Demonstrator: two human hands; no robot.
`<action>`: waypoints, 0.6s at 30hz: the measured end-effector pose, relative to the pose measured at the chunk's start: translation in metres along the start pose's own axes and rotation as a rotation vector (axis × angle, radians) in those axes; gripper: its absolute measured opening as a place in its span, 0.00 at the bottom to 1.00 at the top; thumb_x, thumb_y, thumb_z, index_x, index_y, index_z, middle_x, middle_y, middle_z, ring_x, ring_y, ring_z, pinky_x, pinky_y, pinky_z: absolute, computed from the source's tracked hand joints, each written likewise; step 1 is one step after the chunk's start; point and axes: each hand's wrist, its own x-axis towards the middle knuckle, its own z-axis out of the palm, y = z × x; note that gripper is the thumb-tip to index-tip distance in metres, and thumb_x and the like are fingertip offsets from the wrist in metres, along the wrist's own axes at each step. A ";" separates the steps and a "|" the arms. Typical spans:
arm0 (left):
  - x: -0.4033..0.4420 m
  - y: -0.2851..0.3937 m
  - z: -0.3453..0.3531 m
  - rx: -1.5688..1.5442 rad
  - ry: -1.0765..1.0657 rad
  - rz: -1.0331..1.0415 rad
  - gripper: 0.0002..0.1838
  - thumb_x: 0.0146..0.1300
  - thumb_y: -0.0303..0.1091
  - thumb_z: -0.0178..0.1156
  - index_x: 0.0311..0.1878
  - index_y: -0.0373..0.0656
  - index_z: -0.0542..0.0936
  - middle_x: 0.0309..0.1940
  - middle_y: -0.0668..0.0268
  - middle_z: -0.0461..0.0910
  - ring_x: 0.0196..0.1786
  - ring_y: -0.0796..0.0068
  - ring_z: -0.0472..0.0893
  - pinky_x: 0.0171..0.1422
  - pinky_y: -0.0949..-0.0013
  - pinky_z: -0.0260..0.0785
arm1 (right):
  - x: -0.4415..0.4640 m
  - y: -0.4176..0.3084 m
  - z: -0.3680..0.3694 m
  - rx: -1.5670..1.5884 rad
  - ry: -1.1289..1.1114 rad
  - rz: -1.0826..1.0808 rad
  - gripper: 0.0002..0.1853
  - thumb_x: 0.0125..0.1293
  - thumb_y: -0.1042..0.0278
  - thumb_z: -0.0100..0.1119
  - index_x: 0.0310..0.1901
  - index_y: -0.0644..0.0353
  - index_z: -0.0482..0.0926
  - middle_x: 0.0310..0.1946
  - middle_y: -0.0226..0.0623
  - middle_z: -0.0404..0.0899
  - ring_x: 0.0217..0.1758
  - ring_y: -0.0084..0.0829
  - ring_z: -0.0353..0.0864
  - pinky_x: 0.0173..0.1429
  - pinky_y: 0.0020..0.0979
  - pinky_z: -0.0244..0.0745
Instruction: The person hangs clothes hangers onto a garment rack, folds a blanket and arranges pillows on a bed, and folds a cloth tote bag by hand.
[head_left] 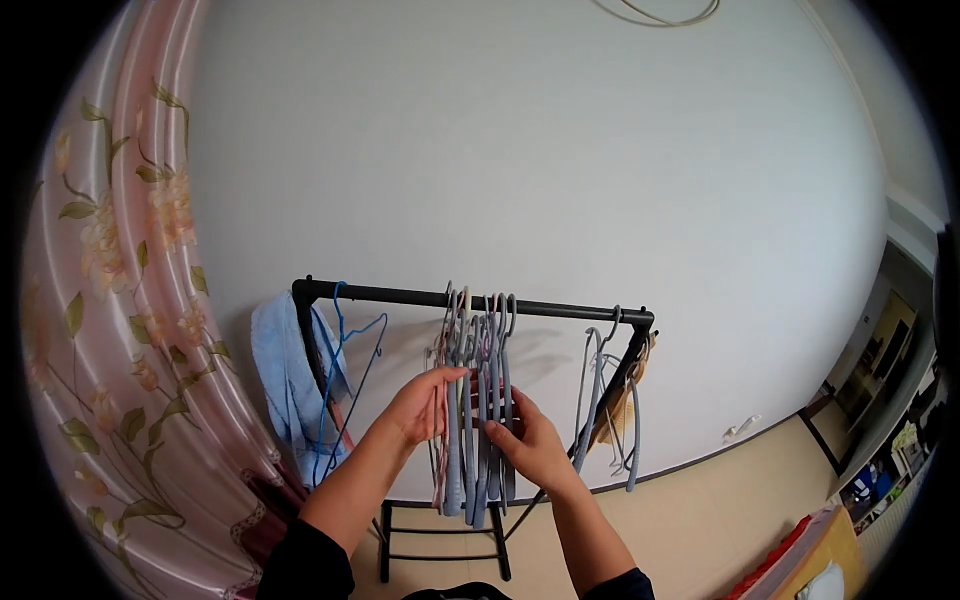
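A bunch of several clothes hangers [481, 455], mostly grey with pink ones at the left side, hangs by its hooks from the middle of a black rack bar [400, 295]. My left hand [424, 402] is closed on the bunch from the left, its thumb lying across the upper part. From the right, my right hand [527, 442] grips the same hangers, with its fingers behind them and its thumb in front. The hangers are pressed close together and partly overlap. Some fingertips of both hands are hidden among them.
A blue wire hanger [343, 350] and a light blue towel [280, 375] hang at the rack's left end. More grey hangers [633, 440] hang at its right end. A floral curtain [130, 300] borders the left, and a pale wall [540, 160] stands behind.
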 end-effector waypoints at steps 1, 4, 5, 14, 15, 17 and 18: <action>-0.002 0.001 0.004 0.013 0.008 0.023 0.15 0.60 0.35 0.51 0.45 0.35 0.74 0.35 0.59 0.80 0.36 0.66 0.82 0.43 0.60 0.77 | -0.003 -0.003 -0.002 -0.149 0.034 0.043 0.29 0.60 0.68 0.57 0.60 0.72 0.59 0.43 0.43 0.74 0.42 0.28 0.76 0.48 0.26 0.70; -0.001 0.001 0.001 0.015 0.002 0.031 0.15 0.60 0.35 0.50 0.46 0.35 0.74 0.35 0.59 0.80 0.35 0.66 0.82 0.43 0.60 0.77 | -0.007 -0.009 0.001 -0.470 0.163 -0.063 0.31 0.59 0.68 0.59 0.60 0.72 0.58 0.44 0.45 0.73 0.42 0.31 0.76 0.46 0.27 0.71; 0.000 0.001 0.000 0.004 -0.013 0.016 0.15 0.60 0.35 0.50 0.46 0.35 0.74 0.35 0.59 0.80 0.35 0.66 0.82 0.43 0.60 0.77 | -0.007 -0.012 0.002 -0.640 0.259 -0.217 0.30 0.58 0.69 0.59 0.59 0.71 0.60 0.44 0.47 0.73 0.41 0.33 0.77 0.44 0.27 0.72; 0.007 -0.001 -0.017 0.011 0.009 0.000 0.16 0.61 0.36 0.49 0.47 0.34 0.74 0.37 0.57 0.80 0.37 0.64 0.82 0.45 0.61 0.76 | 0.042 -0.058 0.008 -0.699 0.330 -0.417 0.10 0.56 0.70 0.58 0.37 0.67 0.75 0.24 0.43 0.77 0.24 0.40 0.78 0.30 0.34 0.72; 0.008 -0.001 -0.019 0.007 0.006 0.004 0.16 0.61 0.36 0.49 0.47 0.34 0.74 0.37 0.57 0.80 0.37 0.64 0.82 0.45 0.61 0.76 | 0.051 -0.060 0.008 -0.746 0.337 -0.392 0.10 0.56 0.69 0.57 0.35 0.67 0.76 0.23 0.44 0.77 0.24 0.42 0.78 0.30 0.36 0.72; 0.010 -0.002 -0.023 -0.029 -0.062 0.009 0.17 0.62 0.36 0.48 0.47 0.33 0.74 0.38 0.56 0.80 0.38 0.63 0.82 0.46 0.61 0.76 | 0.066 -0.060 0.008 -0.768 0.343 -0.332 0.11 0.56 0.66 0.57 0.29 0.67 0.78 0.21 0.47 0.78 0.25 0.45 0.78 0.32 0.38 0.72; 0.008 0.000 -0.020 -0.032 -0.064 0.019 0.17 0.62 0.36 0.48 0.47 0.33 0.74 0.38 0.56 0.80 0.38 0.63 0.82 0.46 0.61 0.76 | 0.070 -0.059 0.009 -0.772 0.336 -0.339 0.11 0.56 0.66 0.57 0.29 0.67 0.78 0.21 0.47 0.78 0.25 0.45 0.78 0.32 0.38 0.72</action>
